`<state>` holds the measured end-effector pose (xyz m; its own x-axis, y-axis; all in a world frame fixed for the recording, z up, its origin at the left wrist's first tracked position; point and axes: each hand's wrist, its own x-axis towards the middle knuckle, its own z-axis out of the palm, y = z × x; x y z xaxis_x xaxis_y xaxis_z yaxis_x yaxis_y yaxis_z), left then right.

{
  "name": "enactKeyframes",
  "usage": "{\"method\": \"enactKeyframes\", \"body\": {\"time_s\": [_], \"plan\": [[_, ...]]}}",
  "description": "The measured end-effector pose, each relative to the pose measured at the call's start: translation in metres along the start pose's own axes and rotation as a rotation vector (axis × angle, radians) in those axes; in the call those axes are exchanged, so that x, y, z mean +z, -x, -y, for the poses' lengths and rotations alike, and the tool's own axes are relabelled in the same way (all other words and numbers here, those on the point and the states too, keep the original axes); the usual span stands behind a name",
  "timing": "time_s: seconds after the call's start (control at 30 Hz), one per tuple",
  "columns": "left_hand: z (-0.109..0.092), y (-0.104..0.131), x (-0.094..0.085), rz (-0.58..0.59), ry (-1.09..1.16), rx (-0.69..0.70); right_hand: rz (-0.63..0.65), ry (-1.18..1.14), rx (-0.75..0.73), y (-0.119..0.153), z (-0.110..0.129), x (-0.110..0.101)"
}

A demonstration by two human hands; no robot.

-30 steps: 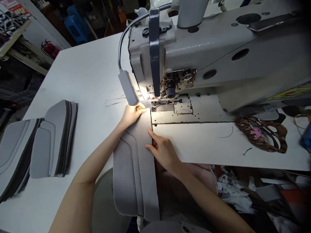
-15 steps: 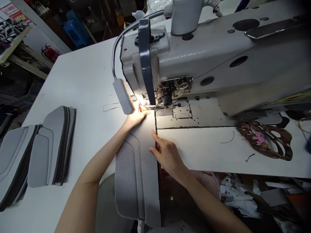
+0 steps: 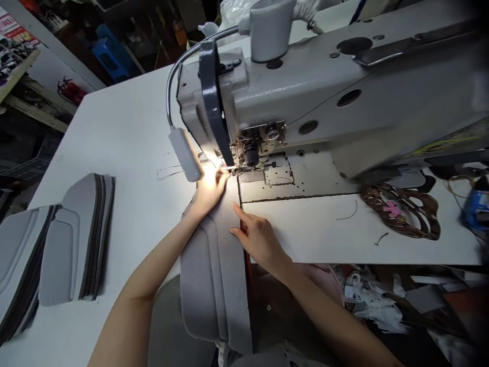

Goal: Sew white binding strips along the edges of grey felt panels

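Resting on a grey fabric panel (image 3: 214,265), both hands work close to the needle area of a sewing machine (image 3: 305,97). The panel lies on the white counter (image 3: 122,132) in front of the machine and runs from the presser foot (image 3: 231,167) back toward the person, its near end hanging over the counter's edge. It is a quilted-looking piece with curved seam lines along its length.

The left hand (image 3: 208,191) lies at the far end of the panel, fingers bent and fingertips pressed on the fabric just beside the presser foot, in the bright pool of light. Whether it pinches the fabric or only presses it down cannot be told. The right hand (image 3: 257,237) lies flat and open-fingered along the panel's right edge, index finger stretched forward on the seam line, with the palm partly on the counter.

A small lamp (image 3: 186,154) on a flexible metal neck hangs just left of the needle and lights the left hand. Well apart to the left, a stack of similar grey panels (image 3: 57,255) lies on the counter. To the right, under the machine's arm, rests a brown cut-out piece (image 3: 405,211), and past it a blue object (image 3: 476,209), which is blurred.
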<state>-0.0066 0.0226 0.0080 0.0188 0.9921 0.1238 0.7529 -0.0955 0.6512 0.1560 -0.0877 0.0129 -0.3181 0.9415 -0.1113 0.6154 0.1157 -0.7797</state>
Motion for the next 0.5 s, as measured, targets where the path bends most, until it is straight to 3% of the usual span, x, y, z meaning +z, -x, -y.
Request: {"method": "enactKeyframes", "body": {"time_s": [0.07, 0.13, 0.23, 0.37, 0.5], "plan": [[-0.012, 0.022, -0.002, 0.022, -0.193, 0.165, -0.009, -0.005, 0.022, 0.000, 0.002, 0.000], [-0.019, 0.046, -0.005, 0.118, -0.304, 0.310, -0.024, -0.012, 0.011, 0.001, 0.005, -0.003], [-0.012, 0.068, -0.005, 0.046, -0.359, 0.440, -0.032, 0.021, -0.055, 0.002, 0.005, -0.011], [0.000, 0.066, 0.003, -0.029, -0.363, 0.551, -0.044, 0.097, -0.115, 0.002, 0.000, -0.019], [-0.006, 0.063, 0.003, -0.016, -0.374, 0.610, -0.074, 0.144, -0.109, 0.005, 0.000, -0.014]]}}
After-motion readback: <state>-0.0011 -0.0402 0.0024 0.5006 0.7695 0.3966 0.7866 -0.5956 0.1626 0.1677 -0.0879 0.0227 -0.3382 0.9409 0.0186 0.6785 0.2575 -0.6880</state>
